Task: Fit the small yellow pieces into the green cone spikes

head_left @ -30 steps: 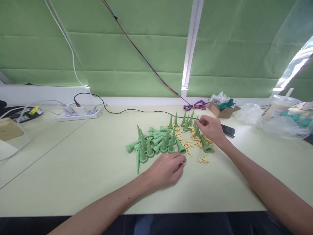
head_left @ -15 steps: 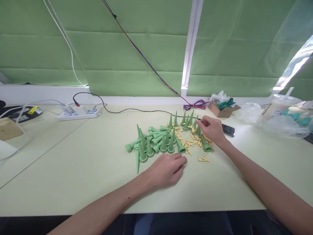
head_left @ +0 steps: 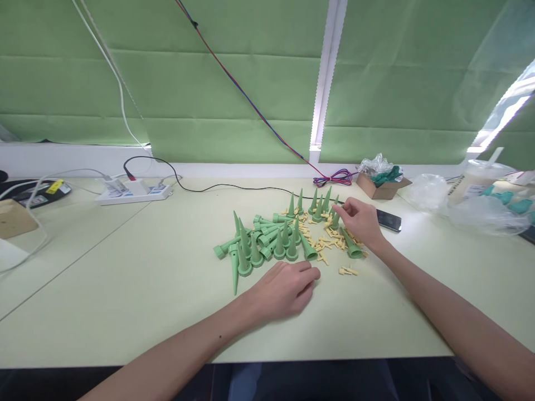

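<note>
My right hand (head_left: pixel 358 221) is closed in a pinch at the upper part of an upright green plastic spike (head_left: pixel 334 221), at the right of the pile; the fingertips partly hide it. Around it lie many small pale-yellow plastic fittings (head_left: pixel 326 243), some of them under the hand. My left hand (head_left: pixel 288 288) rests on the table in front of the pile, fingers curled in, with nothing visible in them. Beyond it is a heap of hollow green spikes (head_left: pixel 267 236), some standing on their wide collars, others lying down. A few loose fittings (head_left: pixel 348 270) lie nearer me.
A phone (head_left: pixel 388 220) lies right of my right hand. Behind it stands a small cardboard box (head_left: pixel 378 189) with green and clear plastic. A drink cup (head_left: pixel 476 181) and plastic bags are far right. A power strip (head_left: pixel 136 194) sits at left; a black cable (head_left: pixel 234 186) crosses the back.
The upright green spike at my right fingertips has shifted slightly left. My right hand has barely moved, and my left hand stays in place.
</note>
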### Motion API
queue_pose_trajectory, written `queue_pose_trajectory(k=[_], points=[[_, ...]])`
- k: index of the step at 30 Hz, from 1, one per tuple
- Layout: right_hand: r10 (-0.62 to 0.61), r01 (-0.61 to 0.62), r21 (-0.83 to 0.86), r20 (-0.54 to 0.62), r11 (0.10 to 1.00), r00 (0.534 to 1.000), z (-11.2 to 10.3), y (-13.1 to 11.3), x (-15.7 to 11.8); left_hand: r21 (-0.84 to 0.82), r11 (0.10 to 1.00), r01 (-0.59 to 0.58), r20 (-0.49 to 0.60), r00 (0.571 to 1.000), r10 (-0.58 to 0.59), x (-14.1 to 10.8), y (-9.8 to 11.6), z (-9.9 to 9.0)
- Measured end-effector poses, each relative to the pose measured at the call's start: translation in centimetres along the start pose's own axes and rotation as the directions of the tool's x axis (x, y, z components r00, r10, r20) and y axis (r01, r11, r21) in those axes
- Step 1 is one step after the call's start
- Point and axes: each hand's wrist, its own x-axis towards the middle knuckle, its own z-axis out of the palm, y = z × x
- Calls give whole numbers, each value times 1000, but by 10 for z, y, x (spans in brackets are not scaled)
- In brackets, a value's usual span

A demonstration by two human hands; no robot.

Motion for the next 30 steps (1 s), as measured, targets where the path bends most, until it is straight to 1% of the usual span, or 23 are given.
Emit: queue_pose_trajectory(k=[8,11,13,15,17,18,19,20,21,23,24,26,29,30], points=[[52,-52,-50,16,997,998,5,8,0,3,1000,-5,12,1000,5,1,0,0],[74,-74,-85,4,994,997,6,9,-1,7,1000,-10,15,1000,9,2,0,-1],[82,-86,-89,-42,992,996,5,6,-3,9,1000,-15,16,1000,15,2,0,-1],[73,-82,-69,-129,994,989,4,0,-5,9,1000,-18,12,1000,18,1,-1,0],[44,-52,-35,-214,998,976,2,-9,-9,6,1000,-22,4,1000,22,0,-1,1],[18,-25,-28,-226,999,974,2,-15,-10,4,1000,-24,2,1000,24,0,-1,1],[-16,9,-33,-210,999,978,2,-20,-12,3,1000,-25,0,1000,25,0,-2,2],[-52,46,-40,-154,998,987,2,-25,-14,2,1000,-27,1,1000,27,0,-2,2],[-93,89,-56,-75,994,993,3,-29,-15,3,1000,-27,3,1000,27,0,-2,2],[-151,159,-67,116,985,982,7,-36,-15,9,1000,-23,9,1000,23,0,-2,2],[-149,168,-76,214,983,966,9,-37,-14,13,1000,-19,11,1000,19,0,-2,2],[-121,171,-110,362,979,924,16,-37,-11,17,1000,-11,17,1000,11,0,-1,2],[-85,204,-189,499,961,863,25,-34,-7,14,1000,-3,20,1000,3,1,0,1],[-69,212,-217,525,953,848,28,-33,-5,12,1000,-2,20,1000,2,1,1,1]])
